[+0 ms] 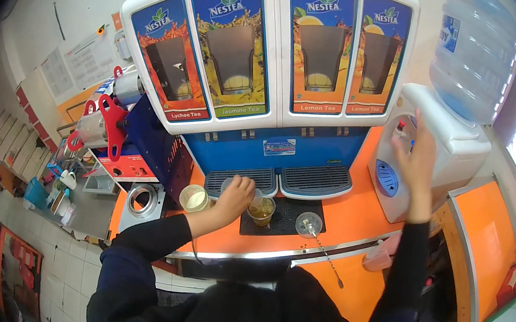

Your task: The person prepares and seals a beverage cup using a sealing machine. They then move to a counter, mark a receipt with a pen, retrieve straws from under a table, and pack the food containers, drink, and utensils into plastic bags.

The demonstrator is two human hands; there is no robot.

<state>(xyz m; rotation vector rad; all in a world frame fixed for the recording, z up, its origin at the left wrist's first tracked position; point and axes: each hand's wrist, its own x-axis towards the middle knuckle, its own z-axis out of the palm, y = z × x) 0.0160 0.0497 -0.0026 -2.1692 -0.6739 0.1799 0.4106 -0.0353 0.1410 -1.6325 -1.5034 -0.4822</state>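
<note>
My left hand (pixel 235 198) is closed on what looks like a small clear plastic cup (pixel 225 184), mostly hidden by the fingers. It is tilted just above and left of a clear cup with yellow-brown contents (pixel 260 211), which stands on a black mat (pixel 289 219). Beside my left wrist is a tub of pale cream-coloured stuff (pixel 194 198). My right hand (pixel 418 152) is raised in front of the white water dispenser (pixel 397 184), fingers apart and holding nothing. A clear container (pixel 309 224) with a long twisted-handle spoon (pixel 330 265) lies to the right of the mat.
Behind the cups stands a wide drink machine (pixel 260 142) with several picture panels and dark drip trays (pixel 314 182). A large water bottle (pixel 476 59) tops the dispenser. A cup sealer (pixel 141 166) is at left on the orange counter (pixel 216 236). A clear jug (pixel 377 258) stands at right.
</note>
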